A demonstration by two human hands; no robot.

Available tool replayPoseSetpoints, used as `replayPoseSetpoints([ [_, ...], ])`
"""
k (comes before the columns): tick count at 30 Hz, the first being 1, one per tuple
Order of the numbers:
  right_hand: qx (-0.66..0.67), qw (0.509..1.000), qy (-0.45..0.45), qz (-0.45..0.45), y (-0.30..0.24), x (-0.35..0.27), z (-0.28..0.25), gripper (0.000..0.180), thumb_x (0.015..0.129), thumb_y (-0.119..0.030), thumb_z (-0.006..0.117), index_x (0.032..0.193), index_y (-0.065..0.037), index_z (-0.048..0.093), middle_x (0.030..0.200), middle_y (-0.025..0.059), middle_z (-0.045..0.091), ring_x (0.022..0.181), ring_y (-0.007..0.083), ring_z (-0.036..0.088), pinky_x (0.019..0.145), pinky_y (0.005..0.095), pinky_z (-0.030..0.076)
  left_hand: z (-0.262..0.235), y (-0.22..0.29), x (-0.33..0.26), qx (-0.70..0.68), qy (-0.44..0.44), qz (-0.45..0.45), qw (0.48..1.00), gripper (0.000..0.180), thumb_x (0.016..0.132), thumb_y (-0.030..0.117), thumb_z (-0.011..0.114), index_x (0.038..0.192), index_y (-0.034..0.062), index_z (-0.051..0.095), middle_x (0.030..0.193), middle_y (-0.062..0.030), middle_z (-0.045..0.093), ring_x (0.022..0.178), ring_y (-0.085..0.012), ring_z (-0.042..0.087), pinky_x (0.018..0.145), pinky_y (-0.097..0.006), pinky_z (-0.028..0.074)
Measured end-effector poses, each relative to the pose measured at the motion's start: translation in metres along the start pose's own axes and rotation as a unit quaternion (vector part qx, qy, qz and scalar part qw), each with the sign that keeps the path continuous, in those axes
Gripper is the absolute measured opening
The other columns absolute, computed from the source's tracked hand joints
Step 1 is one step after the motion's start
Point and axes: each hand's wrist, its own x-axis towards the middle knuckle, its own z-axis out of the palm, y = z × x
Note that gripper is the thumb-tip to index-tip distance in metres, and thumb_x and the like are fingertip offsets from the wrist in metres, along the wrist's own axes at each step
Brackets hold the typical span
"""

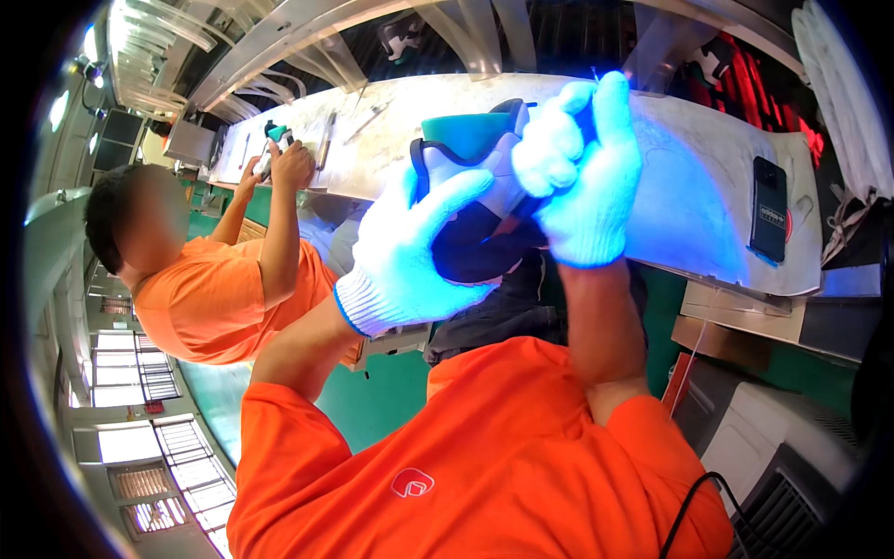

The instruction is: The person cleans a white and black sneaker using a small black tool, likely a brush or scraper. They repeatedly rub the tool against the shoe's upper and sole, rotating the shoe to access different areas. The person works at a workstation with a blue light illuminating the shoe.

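Note:
My left hand (405, 252), in a white knitted glove lit blue, is closed around a dark shoe (466, 219) with grey panels and a teal inner lining. The shoe is held up at the near edge of the worktable, its teal part toward the far side. My right hand (589, 172), also gloved, is at the shoe's right side with its fingers curled in. One finger or the thumb points upward, and a tiny thin tip shows above it. What that hand grips, if anything, is too small to make out.
On the pale worktable (689, 224), a dark phone (768, 210) lies at the right. A co-worker in an orange shirt (219, 298) sits at the left, handling a similar teal and dark item (277, 135). Thin tools (326, 140) lie nearby. Behind the table are racks with shoes (400, 42).

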Motion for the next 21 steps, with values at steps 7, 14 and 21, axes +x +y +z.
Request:
replayPoseSetpoints([
  [7, -0.063, 0.997, 0.03, -0.037, 0.014, 0.018, -0.029, 0.05, 0.119, -0.059, 0.049, 0.104, -0.014, 0.068, 0.07, -0.0003, 0.053, 0.053, 0.0144, 0.05, 0.049, 0.0327, 0.042, 0.013, -0.036, -0.021, -0.075, 0.041, -0.023, 0.996, 0.102, 0.06, 0.029, 0.109, 0.15, 0.0096, 0.066, 0.133, -0.0212, 0.068, 0.115, -0.0353, 0.07, 0.094, -0.044, 0.058],
  [14, 0.043, 0.998, -0.012, -0.037, 0.04, 0.012, -0.036, 0.053, 0.119, -0.062, 0.045, 0.103, -0.017, 0.07, 0.073, -0.001, 0.053, 0.056, 0.0155, 0.05, 0.051, 0.0341, 0.039, 0.022, -0.051, -0.027, -0.1, 0.064, -0.027, 0.993, 0.1, 0.057, 0.03, 0.109, 0.146, 0.009, 0.07, 0.135, -0.0241, 0.069, 0.12, -0.0408, 0.075, 0.099, -0.047, 0.063],
  [21, 0.189, 0.981, 0.037, -0.007, 0.04, 0.018, -0.047, 0.051, 0.118, -0.063, 0.047, 0.106, -0.019, 0.07, 0.076, -0.0044, 0.051, 0.054, 0.0101, 0.045, 0.05, 0.0318, 0.037, 0.041, -0.056, -0.047, -0.166, 0.124, -0.052, 0.977, 0.093, 0.058, 0.032, 0.109, 0.141, 0.0072, 0.074, 0.13, -0.0234, 0.07, 0.113, -0.0409, 0.074, 0.098, -0.046, 0.062],
])
